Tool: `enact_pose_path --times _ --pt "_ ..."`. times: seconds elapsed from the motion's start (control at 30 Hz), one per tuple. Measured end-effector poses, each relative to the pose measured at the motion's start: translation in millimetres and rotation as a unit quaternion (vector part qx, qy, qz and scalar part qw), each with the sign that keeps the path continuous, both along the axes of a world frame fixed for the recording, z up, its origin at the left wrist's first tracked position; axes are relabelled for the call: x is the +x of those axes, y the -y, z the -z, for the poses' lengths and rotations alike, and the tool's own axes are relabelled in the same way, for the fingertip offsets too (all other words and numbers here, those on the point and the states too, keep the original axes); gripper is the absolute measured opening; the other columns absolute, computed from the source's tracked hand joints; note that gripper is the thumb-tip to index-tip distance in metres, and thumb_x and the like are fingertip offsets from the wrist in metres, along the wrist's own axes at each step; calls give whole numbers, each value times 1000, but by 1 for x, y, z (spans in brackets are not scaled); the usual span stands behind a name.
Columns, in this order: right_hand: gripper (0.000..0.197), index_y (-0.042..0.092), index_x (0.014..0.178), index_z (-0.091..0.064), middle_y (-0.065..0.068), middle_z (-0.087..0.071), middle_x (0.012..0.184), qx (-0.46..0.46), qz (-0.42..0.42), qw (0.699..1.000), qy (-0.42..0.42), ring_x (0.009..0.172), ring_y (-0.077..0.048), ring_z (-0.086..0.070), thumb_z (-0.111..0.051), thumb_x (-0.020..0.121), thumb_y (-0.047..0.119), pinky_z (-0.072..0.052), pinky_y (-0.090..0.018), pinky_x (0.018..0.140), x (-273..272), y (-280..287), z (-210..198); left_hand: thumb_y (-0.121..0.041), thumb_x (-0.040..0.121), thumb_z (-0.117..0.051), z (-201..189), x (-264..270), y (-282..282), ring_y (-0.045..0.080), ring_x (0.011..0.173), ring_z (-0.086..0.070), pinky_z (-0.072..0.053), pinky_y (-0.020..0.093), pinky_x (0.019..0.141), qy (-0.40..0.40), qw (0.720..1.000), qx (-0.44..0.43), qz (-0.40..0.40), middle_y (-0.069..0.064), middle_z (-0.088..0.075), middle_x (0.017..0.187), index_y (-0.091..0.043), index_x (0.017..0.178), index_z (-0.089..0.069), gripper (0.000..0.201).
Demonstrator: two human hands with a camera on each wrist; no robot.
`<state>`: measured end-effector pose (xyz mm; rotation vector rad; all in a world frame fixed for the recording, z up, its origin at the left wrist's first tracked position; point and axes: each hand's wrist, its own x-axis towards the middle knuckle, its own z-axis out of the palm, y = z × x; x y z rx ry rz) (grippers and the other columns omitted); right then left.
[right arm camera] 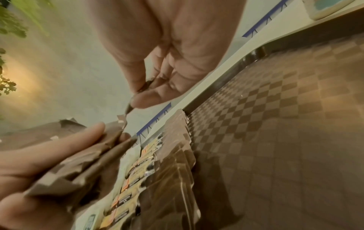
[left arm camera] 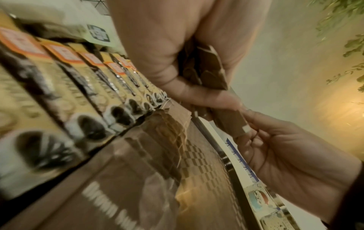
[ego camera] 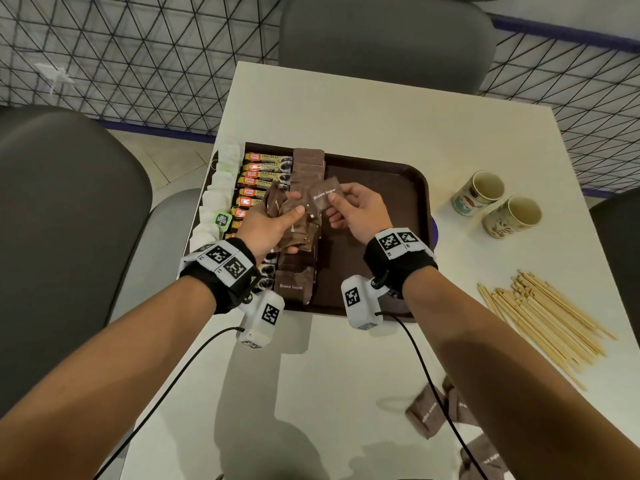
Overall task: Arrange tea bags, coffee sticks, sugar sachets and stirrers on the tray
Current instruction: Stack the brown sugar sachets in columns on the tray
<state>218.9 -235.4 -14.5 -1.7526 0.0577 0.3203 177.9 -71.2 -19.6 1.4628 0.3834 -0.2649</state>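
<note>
Head | left hand (ego camera: 268,225) grips sachet bunch (ego camera: 277,202) | right hand (ego camera: 356,211) pinches one sachet (ego camera: 323,197)

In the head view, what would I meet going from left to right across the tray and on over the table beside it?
Tea bags → coffee sticks → row of brown sugar sachets → bare tray floor → paper cups, with the wooden stirrers nearer, on the table.
</note>
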Motion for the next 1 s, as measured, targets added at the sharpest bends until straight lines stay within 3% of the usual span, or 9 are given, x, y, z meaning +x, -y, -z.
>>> enact_pose_path --times 0.17,0.27,0.33,0.43,0.67,0.73,0.83,0.93,1.0 --pt "9 7 91 -61 -5 -62 69 -16 9 1000 -20 50 -4 -57 -55 94 13 -51 -16 51 17 4 -1 -19 92 -61 0 28 8 12 59 -67 -49 23 40 1 1000 7 -7 3 -66 89 -26 104 -61 14" --pt "15 6 93 -68 -10 -67 86 -46 16 999 -6 69 -10 -62 -62 89 20 -53 -16 59 27 8 3 -16 92 -61 0 41 11 12 54 -65 -48 23 39 7 1000 11 -11 3 -65 83 -20 105 -63 14" --pt "17 10 96 -72 -11 -70 95 -66 25 997 13 71 -10 -63 -67 86 23 -53 -19 66 35 12 5 -16 92 -61 1 48 12 11 53 -65 -49 24 39 13 1000 17 -9 4 -65 82 -23 97 -63 8" --pt "11 16 92 -72 -10 -71 87 -88 35 995 30 70 -15 -64 -72 82 21 -55 -31 78 50 15 8 -15 91 -62 4 58 9 12 55 -66 -49 25 40 21 999 23 -13 3 -65 82 -24 92 -63 9" --pt "18 19 70 -58 -11 -71 82 -164 98 982 -1 74 -21 -70 -72 82 20 -57 -43 81 100 21 26 -17 91 -63 11 83 3 17 67 -69 -52 27 45 16 998 51 -30 3 -68 90 -28 89 -65 11" --pt "11 15 81 -65 -7 -70 84 -220 81 972 6 81 -22 -68 -69 84 24 -55 -37 83 110 22 29 -17 90 -64 15 90 2 21 77 -69 -54 29 52 15 997 61 -32 4 -69 94 -28 90 -66 10" --pt "17 10 96 -67 -3 -60 86 -285 51 957 10 84 -19 -57 -65 88 24 -45 -23 78 120 24 32 -16 91 -63 18 96 2 21 75 -68 -51 25 46 8 998 50 -38 2 -68 91 -24 92 -65 9" --pt "7 14 82 -63 -4 -61 78 -266 64 962 -9 88 -26 -66 -68 85 18 -54 -35 86 129 19 41 -15 91 -63 19 98 3 18 69 -67 -49 24 43 7 998 41 -38 2 -68 89 -24 90 -65 9" --pt "18 17 72 -57 0 -56 67 -256 73 964 -24 88 -31 -68 -71 82 13 -55 -42 85 134 14 46 -14 92 -62 19 99 3 15 64 -66 -49 24 42 8 999 27 -37 3 -67 87 -23 91 -64 9"
